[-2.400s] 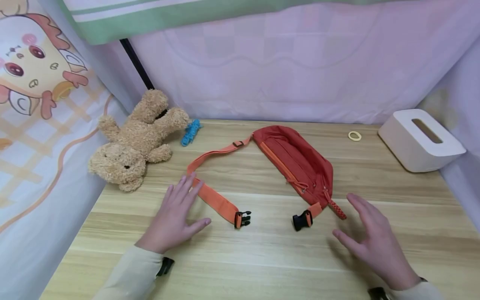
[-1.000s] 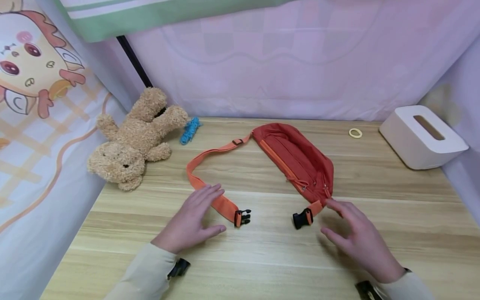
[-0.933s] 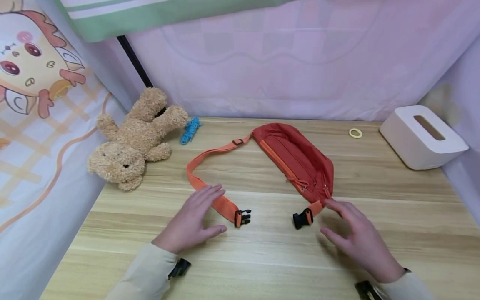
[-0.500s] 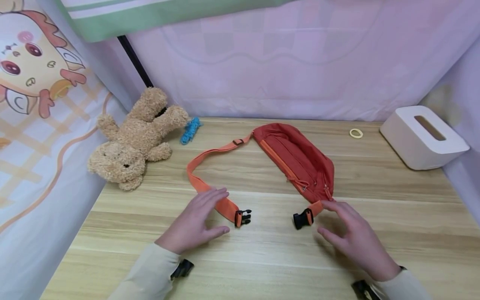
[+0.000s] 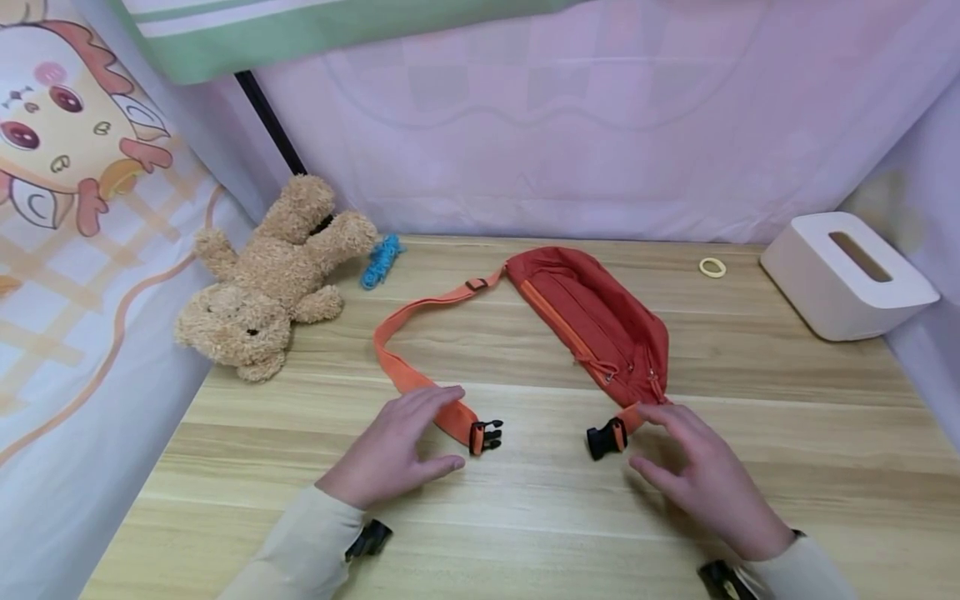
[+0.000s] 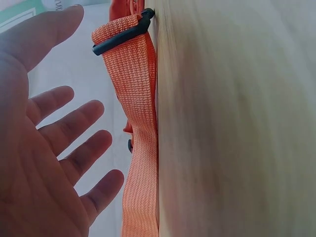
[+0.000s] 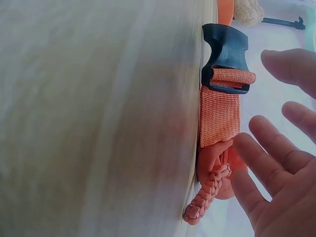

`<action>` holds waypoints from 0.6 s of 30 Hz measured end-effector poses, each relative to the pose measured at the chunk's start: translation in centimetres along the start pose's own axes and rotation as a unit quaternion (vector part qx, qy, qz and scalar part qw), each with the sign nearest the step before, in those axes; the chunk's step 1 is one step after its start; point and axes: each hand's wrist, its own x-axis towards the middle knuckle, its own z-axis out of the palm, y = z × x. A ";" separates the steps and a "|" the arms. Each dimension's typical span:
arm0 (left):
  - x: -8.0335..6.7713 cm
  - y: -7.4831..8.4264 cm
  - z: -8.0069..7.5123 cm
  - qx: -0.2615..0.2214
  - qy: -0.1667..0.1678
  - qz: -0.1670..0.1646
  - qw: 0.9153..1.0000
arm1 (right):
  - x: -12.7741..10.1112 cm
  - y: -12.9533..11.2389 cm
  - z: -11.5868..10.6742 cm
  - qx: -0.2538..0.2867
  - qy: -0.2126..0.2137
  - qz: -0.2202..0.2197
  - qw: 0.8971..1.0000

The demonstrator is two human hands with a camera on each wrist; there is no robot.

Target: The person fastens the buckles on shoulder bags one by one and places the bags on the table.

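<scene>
A red waist bag (image 5: 596, 321) lies on the wooden bench (image 5: 525, 517), slanting from the middle of the far edge toward the near right. Its zippers look closed, so what it holds cannot be seen. An orange strap (image 5: 420, 333) leaves the bag's far end, loops toward the left edge and comes back to end in a black pronged buckle (image 5: 486, 435) near the middle of the bench. A short orange tab at the bag's near end carries the black socket buckle (image 5: 604, 438); the two buckle halves lie apart, unjoined, facing each other.

The left hand (image 5: 397, 446) is spread flat with straight fingers, palm down, over the strap just left of the pronged buckle; the left wrist view shows the fingers (image 6: 74, 148) apart and not wrapped round the strap (image 6: 138, 128). The right hand (image 5: 705, 479) is likewise spread and holds nothing, its fingertips over the short tab and the bag's braided zipper pull (image 7: 207, 195), just right of the socket buckle (image 7: 224, 59).

A white tissue box (image 5: 843, 275) stands at the far right corner, its top slot dark, with no tissue showing. A yellow hair ring (image 5: 711, 267) lies near the far edge beside it. A tan teddy bear (image 5: 266, 283) lies at the far left corner with a blue tuft of yarn (image 5: 381, 260) just beside it
</scene>
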 end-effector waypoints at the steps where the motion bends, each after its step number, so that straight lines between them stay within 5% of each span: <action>1: 0.0 0.0 0.0 0.000 -0.003 -0.001 1.000 | 0.0 0.0 0.0 -0.001 -0.004 0.004 1.000; 18: 0.4 0.2 0.5 -0.024 -0.004 0.033 0.999 | 0.6 0.0 0.6 0.009 -0.043 0.032 0.999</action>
